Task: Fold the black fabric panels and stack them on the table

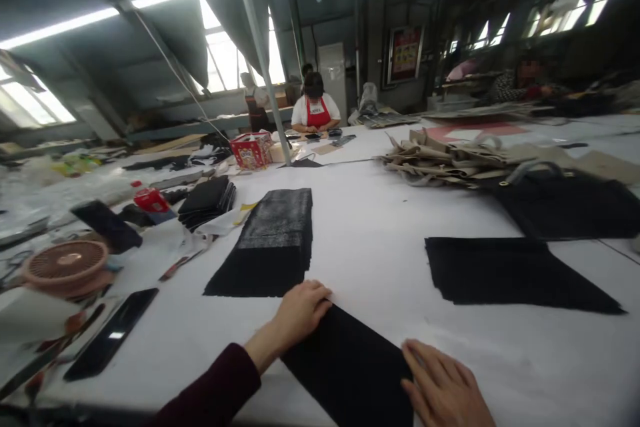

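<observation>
A dark piece of black fabric (353,363) lies at an angle on the white table near its front edge. My left hand (303,310) has its fingers closed at the upper left corner of this fabric. At the right edge, my right hand (445,377) holds it, fingers together and thumb below them. Just beyond my left hand is a pile of black fabric pieces (273,233), the upper part greyish and streaked. To the right lies another stack of black fabric (505,273).
On the left are a phone (113,333), a pink fan (67,263), a propped dark device (107,223) and folded black cloth (207,200). A pole (263,53) rises beside a red box (251,150). Beige fabric (445,157) and a black bag (570,203) lie right. A person (315,110) sits opposite.
</observation>
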Demonstrator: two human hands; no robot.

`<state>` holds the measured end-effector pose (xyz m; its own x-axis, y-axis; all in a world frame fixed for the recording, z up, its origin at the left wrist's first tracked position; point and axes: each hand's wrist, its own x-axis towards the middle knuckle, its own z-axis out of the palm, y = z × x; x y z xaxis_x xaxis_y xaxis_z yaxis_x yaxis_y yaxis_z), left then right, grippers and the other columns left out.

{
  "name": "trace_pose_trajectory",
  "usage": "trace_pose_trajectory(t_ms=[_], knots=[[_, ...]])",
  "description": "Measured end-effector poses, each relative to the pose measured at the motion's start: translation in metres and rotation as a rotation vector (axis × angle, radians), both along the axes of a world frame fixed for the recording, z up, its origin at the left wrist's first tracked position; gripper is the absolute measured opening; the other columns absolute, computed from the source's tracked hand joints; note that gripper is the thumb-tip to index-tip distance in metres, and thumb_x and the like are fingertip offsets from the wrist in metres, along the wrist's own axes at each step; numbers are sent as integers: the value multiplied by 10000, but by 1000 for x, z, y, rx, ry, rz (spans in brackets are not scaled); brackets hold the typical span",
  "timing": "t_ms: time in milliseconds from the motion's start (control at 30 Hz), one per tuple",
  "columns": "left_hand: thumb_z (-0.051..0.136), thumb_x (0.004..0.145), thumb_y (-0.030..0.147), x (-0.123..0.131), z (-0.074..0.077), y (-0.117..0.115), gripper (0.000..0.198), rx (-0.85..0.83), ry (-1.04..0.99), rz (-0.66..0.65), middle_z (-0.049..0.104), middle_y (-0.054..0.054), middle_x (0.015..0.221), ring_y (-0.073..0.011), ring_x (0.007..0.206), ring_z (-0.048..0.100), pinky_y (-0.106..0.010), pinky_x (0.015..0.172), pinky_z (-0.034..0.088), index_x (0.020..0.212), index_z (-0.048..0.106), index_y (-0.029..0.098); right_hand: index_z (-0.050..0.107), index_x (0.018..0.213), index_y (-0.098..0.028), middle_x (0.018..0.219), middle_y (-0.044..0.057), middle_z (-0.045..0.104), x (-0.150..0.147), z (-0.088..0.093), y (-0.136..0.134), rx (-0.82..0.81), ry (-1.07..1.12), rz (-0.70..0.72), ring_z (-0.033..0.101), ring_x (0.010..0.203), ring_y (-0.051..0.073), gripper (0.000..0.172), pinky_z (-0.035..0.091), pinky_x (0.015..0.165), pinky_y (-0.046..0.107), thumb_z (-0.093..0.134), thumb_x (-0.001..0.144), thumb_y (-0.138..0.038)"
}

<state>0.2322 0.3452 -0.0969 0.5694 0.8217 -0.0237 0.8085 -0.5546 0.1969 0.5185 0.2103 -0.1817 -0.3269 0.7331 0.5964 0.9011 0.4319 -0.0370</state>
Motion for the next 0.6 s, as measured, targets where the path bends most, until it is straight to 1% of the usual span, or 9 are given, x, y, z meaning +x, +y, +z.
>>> trace_pose_trajectory(t_ms=[67,133,233,333,433,500,567,600], knots=[[557,947,328,1,1,11,244,-43,-12,22,603,-62,1159,-225,1066,576,-334,894,464,1159,608,219,606,1245,-230,1228,52,651,4,13,0,-152,113,-23,613,1087,215,301,495,831,345,470,983,-286],[646,884,368,2,2,19,240,-85,-3,20,601,-49,1124,-230,1042,575,-329,875,457,1070,630,217,613,1222,-234,1173,52,665,2,23,6,-241,256,-45,612,1068,204,275,496,848,345,461,996,-275],[696,831,356,7,6,26,168,-126,30,-16,612,-28,1025,-225,987,576,-321,851,426,880,638,206,603,1238,-216,1134,71,669,-8,34,21,-309,405,-18,610,1044,214,285,493,858,369,476,986,-252],[666,846,305,12,14,23,124,-143,58,-56,626,-11,935,-205,916,586,-319,842,395,823,607,197,581,1276,-214,1136,78,660,-25,41,36,-408,475,24,589,1049,228,341,464,897,397,512,944,-181],[600,888,306,15,22,16,133,-214,39,-59,628,11,807,-176,767,585,-286,725,394,820,568,195,557,1312,-239,1110,65,657,-34,39,43,-538,503,37,574,1036,239,470,433,932,418,576,857,-123],[576,891,310,16,26,12,125,-340,-55,-27,626,21,784,-162,728,577,-261,663,388,835,558,199,547,1319,-244,1074,56,658,-30,32,42,-598,522,57,581,1000,231,568,409,967,432,591,780,-69],[574,874,284,19,28,12,84,-438,-158,-39,640,24,835,-160,782,589,-248,703,403,907,589,208,584,1259,-226,994,42,660,-15,25,38,-640,550,89,593,938,212,590,402,974,420,590,704,-26],[576,867,279,23,29,12,118,-472,-188,-47,648,25,862,-164,815,595,-247,733,409,961,611,217,621,1197,-219,952,33,657,-4,24,34,-668,570,101,597,913,204,550,409,959,399,591,683,-24]])
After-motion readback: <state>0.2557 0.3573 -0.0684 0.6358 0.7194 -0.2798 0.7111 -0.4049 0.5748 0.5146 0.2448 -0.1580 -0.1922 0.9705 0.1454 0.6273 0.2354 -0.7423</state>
